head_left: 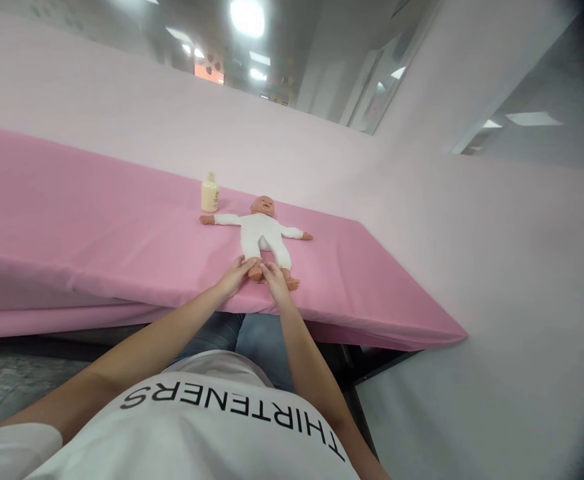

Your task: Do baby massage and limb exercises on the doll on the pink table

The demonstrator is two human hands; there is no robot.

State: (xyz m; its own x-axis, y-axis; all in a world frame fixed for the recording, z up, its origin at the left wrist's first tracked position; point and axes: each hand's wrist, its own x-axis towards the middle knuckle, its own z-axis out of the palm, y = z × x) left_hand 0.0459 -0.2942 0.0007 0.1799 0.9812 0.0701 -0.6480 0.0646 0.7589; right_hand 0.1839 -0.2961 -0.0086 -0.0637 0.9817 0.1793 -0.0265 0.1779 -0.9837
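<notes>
A baby doll (265,233) in a white cloth bodysuit lies on its back on the pink-covered table, arms spread wide and head away from me. My left hand (235,277) is closed on the doll's foot (255,273) at the left, thumb on top. From the other side, my right hand (275,281) pinches at the same foot with its fingertips; part of the foot is hidden by my fingers. The doll's other foot (293,283) rests on the cloth, just beside my right hand. Beyond the doll's outstretched left-side arm stands a pale yellow pump bottle (210,195), upright.
A pink cloth (97,220) covers the table, its front edge close to my legs. The far side meets a pale wall (137,113) with a window or glass panel (292,53) above. Another wall (502,267) rises to the right.
</notes>
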